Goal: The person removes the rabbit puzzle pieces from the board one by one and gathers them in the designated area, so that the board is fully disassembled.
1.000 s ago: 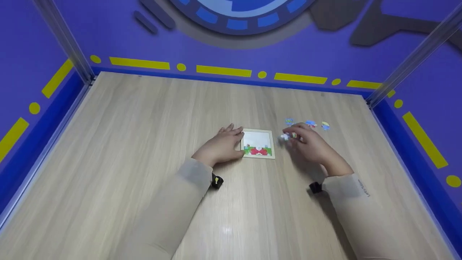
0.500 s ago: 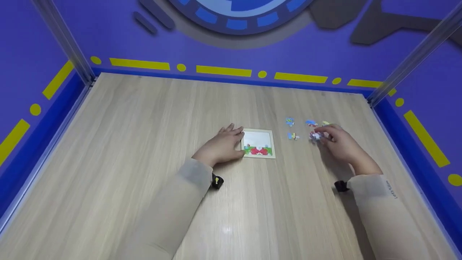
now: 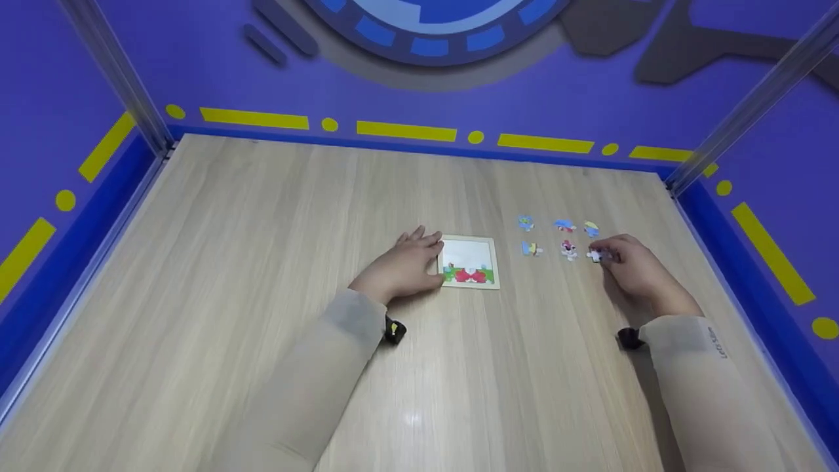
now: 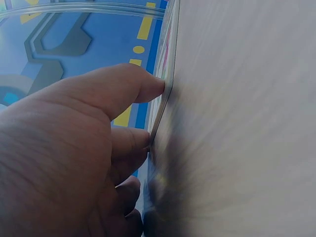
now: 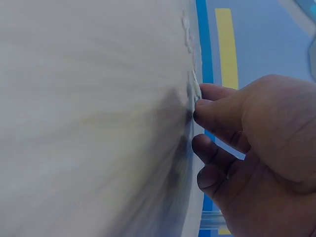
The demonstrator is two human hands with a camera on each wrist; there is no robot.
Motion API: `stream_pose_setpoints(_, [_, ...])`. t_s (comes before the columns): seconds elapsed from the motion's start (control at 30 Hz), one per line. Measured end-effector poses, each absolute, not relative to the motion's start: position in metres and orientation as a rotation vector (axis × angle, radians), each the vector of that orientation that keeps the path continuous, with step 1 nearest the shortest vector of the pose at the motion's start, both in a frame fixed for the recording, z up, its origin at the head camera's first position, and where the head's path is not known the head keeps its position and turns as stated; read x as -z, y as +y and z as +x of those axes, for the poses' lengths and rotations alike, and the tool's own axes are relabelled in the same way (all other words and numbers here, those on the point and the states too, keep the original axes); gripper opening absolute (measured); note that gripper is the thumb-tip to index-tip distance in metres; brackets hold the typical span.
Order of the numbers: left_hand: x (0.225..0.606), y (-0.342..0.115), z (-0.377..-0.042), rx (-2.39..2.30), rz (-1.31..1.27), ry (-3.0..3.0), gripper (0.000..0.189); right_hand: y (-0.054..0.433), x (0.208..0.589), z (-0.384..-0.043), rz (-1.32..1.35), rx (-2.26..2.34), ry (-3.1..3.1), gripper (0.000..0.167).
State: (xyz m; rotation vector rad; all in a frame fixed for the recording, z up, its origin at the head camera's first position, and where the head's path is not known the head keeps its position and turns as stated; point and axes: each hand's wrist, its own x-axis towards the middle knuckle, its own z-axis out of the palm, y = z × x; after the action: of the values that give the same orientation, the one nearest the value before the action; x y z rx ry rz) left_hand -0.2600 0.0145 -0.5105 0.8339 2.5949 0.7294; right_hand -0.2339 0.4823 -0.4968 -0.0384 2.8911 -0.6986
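A small square puzzle tray [image 3: 495, 262] with a pale wooden rim lies on the table in the head view. A row of red and green puzzle pieces [image 3: 470, 276] fills its near side; the rest of its base is white. My left hand [image 3: 401, 267] rests at the tray's left edge, thumb and fingertips touching the rim [image 4: 162, 109]. Off to the right, my right hand [image 3: 641, 270] pinches a whitish jigsaw piece [image 3: 594, 256] between thumb and finger, at the table surface. In the right wrist view that piece [image 5: 196, 87] shows only as a thin edge by the fingertips.
Several loose puzzle pieces lie between tray and right hand: a blue one [image 3: 526, 223], a blue-red one [image 3: 565, 225], a yellow-blue one [image 3: 591, 229], a blue-yellow one [image 3: 531, 249] and a red-white one [image 3: 568, 250]. Blue-purple panels [image 3: 419, 98] border the wooden table [image 3: 295, 210].
My right hand has moved right, away from the tray. It left a red-white piece in the near row and now pinches a whitish piece farther right. My left hand has stayed put.
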Motion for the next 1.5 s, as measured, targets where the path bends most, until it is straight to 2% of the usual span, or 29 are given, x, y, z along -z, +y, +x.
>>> stream_pose_setpoints(0.47, [0.507,0.017,-0.262,-0.713,0.844,2.606,0.080,0.484,0.492,-0.232,-0.025,0.722,2.939,0.042])
stream_pose_setpoints(0.77, [0.506,0.018,-0.261,-0.723,0.848,2.605,0.079,0.462,0.481,-0.228,-0.055,0.789,2.929,0.047])
stream_pose_setpoints(1.03, [0.511,0.018,-0.259,-0.725,0.855,2.608,0.080,0.415,0.475,-0.232,-0.116,0.873,2.918,0.048])
stream_pose_setpoints(1.5, [0.513,0.015,-0.260,-0.727,0.839,2.632,0.079,0.296,0.470,-0.240,-0.278,1.121,2.852,0.049])
